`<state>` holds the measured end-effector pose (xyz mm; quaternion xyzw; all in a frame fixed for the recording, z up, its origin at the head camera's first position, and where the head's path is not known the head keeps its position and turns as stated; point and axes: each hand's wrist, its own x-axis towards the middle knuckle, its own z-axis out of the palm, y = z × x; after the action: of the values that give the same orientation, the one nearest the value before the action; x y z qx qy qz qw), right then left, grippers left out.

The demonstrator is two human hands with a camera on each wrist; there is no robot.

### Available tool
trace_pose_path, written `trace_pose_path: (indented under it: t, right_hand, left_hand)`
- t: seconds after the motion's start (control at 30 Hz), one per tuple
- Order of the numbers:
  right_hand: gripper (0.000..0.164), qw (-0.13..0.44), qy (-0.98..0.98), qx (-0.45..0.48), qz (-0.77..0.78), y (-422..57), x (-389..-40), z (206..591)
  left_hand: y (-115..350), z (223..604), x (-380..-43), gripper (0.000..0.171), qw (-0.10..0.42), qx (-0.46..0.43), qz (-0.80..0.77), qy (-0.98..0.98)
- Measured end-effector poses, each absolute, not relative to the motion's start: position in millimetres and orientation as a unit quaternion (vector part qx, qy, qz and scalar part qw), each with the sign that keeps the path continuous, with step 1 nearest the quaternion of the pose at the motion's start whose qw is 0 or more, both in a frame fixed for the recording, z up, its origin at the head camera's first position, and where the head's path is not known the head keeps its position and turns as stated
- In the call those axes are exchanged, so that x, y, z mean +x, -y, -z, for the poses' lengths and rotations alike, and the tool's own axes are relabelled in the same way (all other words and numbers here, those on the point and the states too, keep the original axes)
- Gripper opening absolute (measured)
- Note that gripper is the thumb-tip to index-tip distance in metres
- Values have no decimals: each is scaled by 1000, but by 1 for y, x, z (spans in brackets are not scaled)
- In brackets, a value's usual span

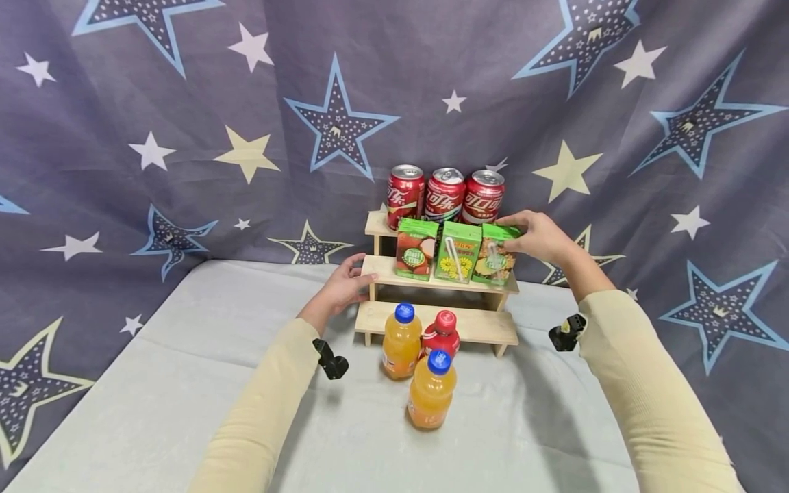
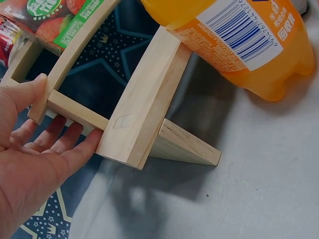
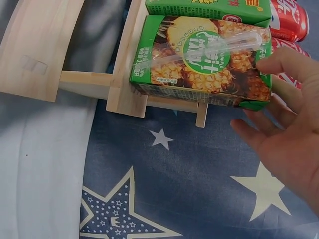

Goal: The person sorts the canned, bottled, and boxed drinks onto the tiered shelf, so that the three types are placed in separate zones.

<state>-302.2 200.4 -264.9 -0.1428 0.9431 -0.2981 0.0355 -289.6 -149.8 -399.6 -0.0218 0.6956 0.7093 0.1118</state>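
Left hand [image 1: 343,284] grips stand [image 1: 483,326] at left; right hand [image 1: 541,238] pinches pineapple carton [image 1: 492,261]. Hold stand steady, square carton beside middle carton [image 1: 457,253].

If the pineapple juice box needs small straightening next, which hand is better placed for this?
Probably the right hand: it holds the juice box near its top. The left hand grips the left end of the wooden shelf, farther away.
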Motion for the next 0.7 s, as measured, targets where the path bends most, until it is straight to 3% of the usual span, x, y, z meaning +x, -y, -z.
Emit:
trace_pose_path:
  t: [0.43,0.7]
  right_hand:
    - [46,-20,-937,-158,310,-201,-282,260]
    - [46,-18,-926,-178,333,-205,-259,261]
  left_hand:
    - [150,399,-289,68,110,-22,-711,-695]
    - [150,400,-290,67,111,-23,-710,-695]
